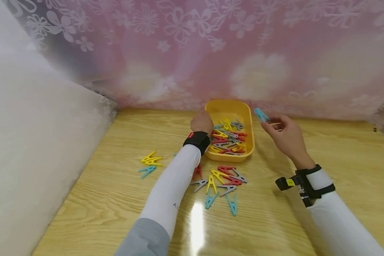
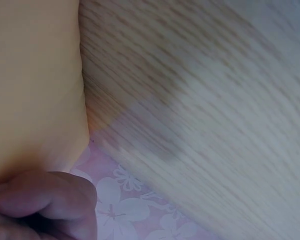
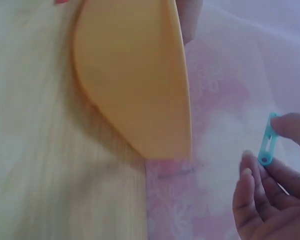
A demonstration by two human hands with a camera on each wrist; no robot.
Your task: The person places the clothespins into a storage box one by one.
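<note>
Free rm abv tub [image 1: 225, 107], R rim [image 1: 252, 137] obstacle nr R grip [image 1: 285, 138]

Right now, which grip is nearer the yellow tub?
Left. The left grip is at the left rim of the tub; the right grip is off its right side, pinching a blue clothespin.

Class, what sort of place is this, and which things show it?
Probably an indoor tabletop work corner: a wood table, flowered cloth behind it, and a bin of pegs on top.
</note>
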